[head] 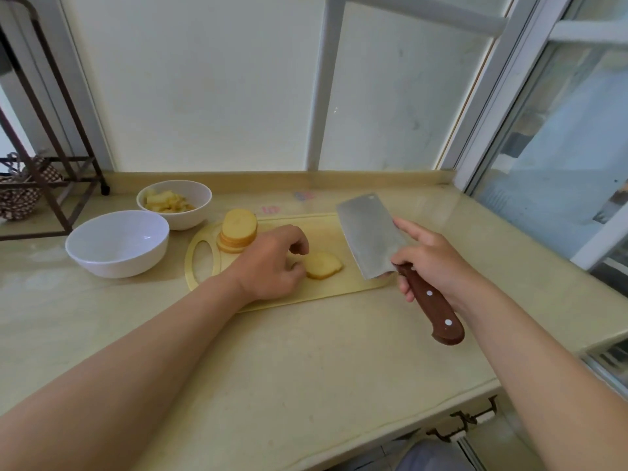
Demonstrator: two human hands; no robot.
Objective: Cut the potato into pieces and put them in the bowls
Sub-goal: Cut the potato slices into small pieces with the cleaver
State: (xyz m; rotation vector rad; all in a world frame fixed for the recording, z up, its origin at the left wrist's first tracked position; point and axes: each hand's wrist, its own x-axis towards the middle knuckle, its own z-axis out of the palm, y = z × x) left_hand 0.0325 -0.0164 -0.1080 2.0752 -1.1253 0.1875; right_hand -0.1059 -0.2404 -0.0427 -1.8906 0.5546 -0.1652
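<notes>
Fingers [299,245] of the left hand [272,263] curl onto the pale yellow half-round potato slices [323,265] at the middle of the yellow plastic cutting board [339,291]. The right hand [435,263] grips the wooden-handled steel cleaver [367,232] above the board's right end. The slices look firm, light and probably slippery: pin them from above, fingertips tucked.

One head-worn wide-angle camera looks forward and down, close over the counter [306,351], toward the window [204,79].
</notes>
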